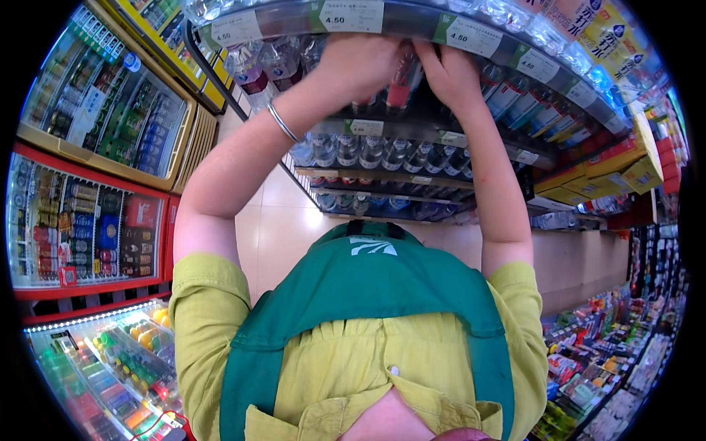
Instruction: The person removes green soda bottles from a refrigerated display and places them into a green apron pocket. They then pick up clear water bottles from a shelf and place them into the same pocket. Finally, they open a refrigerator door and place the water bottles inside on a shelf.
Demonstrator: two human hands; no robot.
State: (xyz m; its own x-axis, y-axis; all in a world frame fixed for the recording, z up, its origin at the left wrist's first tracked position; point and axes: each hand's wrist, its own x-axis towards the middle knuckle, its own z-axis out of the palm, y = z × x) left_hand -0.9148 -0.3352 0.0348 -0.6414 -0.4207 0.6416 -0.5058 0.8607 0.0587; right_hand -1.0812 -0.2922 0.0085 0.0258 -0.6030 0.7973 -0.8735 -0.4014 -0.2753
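Both arms reach forward to a stocked store shelf with a rail of price tags (353,16). My left hand (361,60), with a silver bangle on its wrist, is at a plastic bottle with a red label (401,88) just under the rail; its fingertips are partly hidden, so its grip cannot be told. My right hand (453,74) is on the other side of that bottle, its fingers pointing up under the rail and partly out of sight. Bottles with dark red labels (287,74) stand left of my left hand. Bottles with blue and white labels (515,102) lie right of my right hand.
Lower shelves hold rows of clear water bottles (372,151). A red-framed drinks cooler (165,237) and a gold-framed one (179,149) stand at the left. Yellow cartons (601,179) sit on the right. Packaged goods (595,358) fill the lower right. The shelf's dark side frame (215,82) slants near my left arm.
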